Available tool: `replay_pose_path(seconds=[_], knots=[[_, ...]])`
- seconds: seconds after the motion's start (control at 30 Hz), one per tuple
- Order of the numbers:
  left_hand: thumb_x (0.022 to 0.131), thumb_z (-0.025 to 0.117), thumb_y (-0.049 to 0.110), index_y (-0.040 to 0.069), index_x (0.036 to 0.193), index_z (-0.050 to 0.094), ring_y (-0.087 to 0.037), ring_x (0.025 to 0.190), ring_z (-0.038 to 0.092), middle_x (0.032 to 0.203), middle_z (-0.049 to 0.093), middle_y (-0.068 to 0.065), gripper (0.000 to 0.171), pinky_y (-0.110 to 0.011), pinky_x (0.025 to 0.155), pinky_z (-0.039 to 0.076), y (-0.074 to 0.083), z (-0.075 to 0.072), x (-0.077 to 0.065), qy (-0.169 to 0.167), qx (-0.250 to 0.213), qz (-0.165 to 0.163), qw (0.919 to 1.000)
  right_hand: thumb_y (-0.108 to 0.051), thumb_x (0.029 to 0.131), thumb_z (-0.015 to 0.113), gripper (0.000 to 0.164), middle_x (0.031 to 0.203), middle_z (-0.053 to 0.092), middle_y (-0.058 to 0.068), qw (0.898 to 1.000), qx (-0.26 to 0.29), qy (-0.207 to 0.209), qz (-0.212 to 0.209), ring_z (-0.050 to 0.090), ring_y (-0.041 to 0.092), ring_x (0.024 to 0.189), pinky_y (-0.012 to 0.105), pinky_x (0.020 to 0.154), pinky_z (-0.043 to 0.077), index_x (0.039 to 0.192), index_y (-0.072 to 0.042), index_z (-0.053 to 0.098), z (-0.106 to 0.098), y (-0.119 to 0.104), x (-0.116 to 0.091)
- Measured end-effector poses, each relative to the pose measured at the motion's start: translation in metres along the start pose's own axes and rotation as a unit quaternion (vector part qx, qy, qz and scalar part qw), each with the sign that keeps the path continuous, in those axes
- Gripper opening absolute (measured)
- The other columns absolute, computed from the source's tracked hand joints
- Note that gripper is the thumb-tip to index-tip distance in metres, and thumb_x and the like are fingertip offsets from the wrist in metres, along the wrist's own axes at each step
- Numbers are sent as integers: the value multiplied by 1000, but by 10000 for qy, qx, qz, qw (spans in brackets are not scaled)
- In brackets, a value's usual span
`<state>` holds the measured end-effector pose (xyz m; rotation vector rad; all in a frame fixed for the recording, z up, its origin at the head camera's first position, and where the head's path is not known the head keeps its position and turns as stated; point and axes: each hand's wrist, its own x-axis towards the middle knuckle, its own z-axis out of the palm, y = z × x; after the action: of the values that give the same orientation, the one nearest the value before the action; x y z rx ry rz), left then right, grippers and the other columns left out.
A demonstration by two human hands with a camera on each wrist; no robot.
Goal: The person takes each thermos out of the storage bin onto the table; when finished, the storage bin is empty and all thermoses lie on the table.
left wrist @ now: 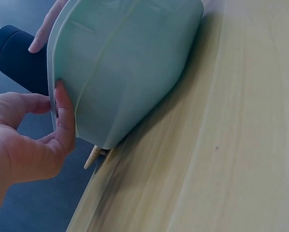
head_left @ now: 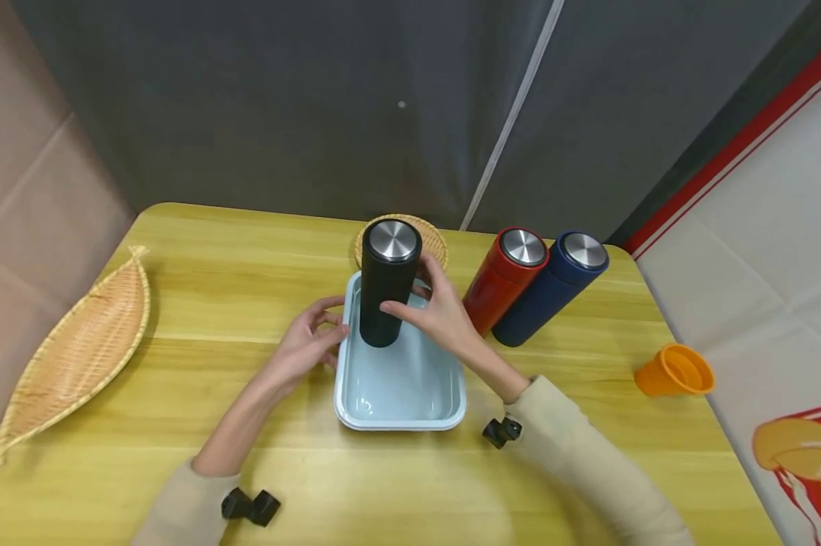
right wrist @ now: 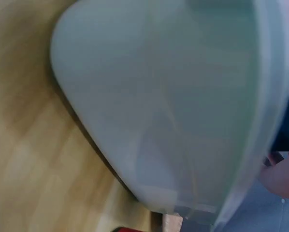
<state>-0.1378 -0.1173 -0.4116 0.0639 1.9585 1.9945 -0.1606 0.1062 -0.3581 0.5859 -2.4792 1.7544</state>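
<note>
A black thermos bottle (head_left: 385, 292) with a silver-topped lid stands inside a light blue plastic container (head_left: 400, 423), toward its far left corner. My right hand (head_left: 443, 312) grips the bottle from the right, thumb across its front and fingers behind it. On the container's left side, my left hand (head_left: 306, 343) pinches the rim; in the left wrist view the left hand (left wrist: 36, 140) has its thumb at the rim's inner side and fingers on the outer wall. The right wrist view is blurred and mostly filled by the container's side (right wrist: 159, 106).
Right of the container, a red thermos bottle (head_left: 495, 280) and a navy blue one (head_left: 547, 292) stand side by side. Behind it lies a round wicker tray (head_left: 435, 241). A leaf-shaped wicker basket (head_left: 83, 353) is at far left, an orange cup (head_left: 671, 371) at far right.
</note>
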Motion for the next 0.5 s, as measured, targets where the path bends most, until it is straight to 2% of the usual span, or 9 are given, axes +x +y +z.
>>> replay_pose_path(seconds=[0.33, 0.5], knots=[[94, 58, 6, 2, 145, 32, -22, 64, 60, 116, 48, -24, 57, -33, 53, 56, 1, 0, 0, 11, 63, 53, 10000, -8, 77, 81, 72, 132, 53, 11, 9994, -147, 178, -261, 54, 24, 115, 36, 97, 50, 138, -3, 42, 6, 4, -1], [94, 58, 6, 2, 146, 31, -23, 64, 60, 117, 48, -24, 59, -33, 53, 56, 1, 0, 0, -21, 77, 59, 10000, -10, 77, 82, 71, 130, 54, 9, 9990, -173, 321, -260, 55, 22, 113, 35, 95, 50, 136, -4, 45, 6, 5, -3]])
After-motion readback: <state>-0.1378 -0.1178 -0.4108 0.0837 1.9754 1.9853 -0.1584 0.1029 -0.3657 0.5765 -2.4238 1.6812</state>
